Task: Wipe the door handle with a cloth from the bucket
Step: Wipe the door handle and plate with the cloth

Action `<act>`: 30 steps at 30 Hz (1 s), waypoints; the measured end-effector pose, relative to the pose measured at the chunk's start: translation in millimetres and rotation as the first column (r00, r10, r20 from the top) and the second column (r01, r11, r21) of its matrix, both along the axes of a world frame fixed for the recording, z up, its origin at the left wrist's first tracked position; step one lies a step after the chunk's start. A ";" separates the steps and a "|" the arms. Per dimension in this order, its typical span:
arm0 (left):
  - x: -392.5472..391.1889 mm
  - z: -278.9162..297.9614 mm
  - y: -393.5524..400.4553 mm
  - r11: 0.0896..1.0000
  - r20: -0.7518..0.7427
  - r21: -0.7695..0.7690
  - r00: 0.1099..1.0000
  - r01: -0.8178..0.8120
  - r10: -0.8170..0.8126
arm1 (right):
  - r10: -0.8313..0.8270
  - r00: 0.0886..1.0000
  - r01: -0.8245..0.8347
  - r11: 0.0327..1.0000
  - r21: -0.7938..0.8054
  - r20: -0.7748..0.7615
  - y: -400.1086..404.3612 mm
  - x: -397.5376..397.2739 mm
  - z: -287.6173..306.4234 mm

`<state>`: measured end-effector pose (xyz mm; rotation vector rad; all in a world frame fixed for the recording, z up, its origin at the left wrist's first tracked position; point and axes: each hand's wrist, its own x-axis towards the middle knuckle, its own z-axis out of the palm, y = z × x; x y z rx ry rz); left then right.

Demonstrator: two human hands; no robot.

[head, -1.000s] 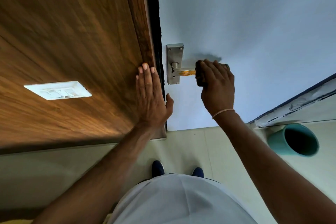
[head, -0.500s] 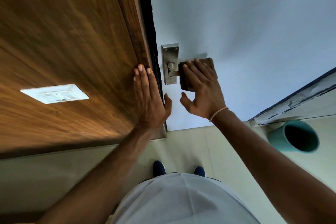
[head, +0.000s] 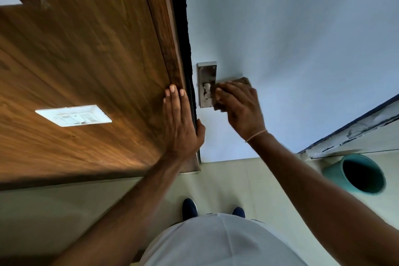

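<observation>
The right hand [head: 241,110] is sliding left from lever end to backplate [head: 206,84], fingers [head: 224,90] gripping the cloth [head: 243,81] — wiping is progressing; left hand [head: 180,123] is lying flat, open.

- The floor [head: 226,179] is pale and smooth.
- A green bucket [head: 356,174] stands on it at the right (its inside looks dark).
- Two blue shoes [head: 190,208] stand near the middle.
</observation>
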<state>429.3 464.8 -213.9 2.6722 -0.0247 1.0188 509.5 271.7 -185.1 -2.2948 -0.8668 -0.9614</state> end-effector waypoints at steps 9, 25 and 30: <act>0.5 1.5 -2.7 1.000 0.021 -0.013 1.000 -0.017 0.018 | 0.068 0.998 -0.068 0.997 -0.019 0.012 32.1 -1.2 4.5; -2.1 4.7 -6.1 0.999 -0.039 0.012 0.998 -0.043 0.043 | 0.021 0.996 -0.017 0.999 -0.043 0.091 12.6 -2.5 3.0; -3.7 7.9 -11.9 0.998 -0.055 0.013 0.996 -0.066 0.067 | -0.050 0.996 0.052 0.999 -0.014 0.077 -10.0 0.9 1.9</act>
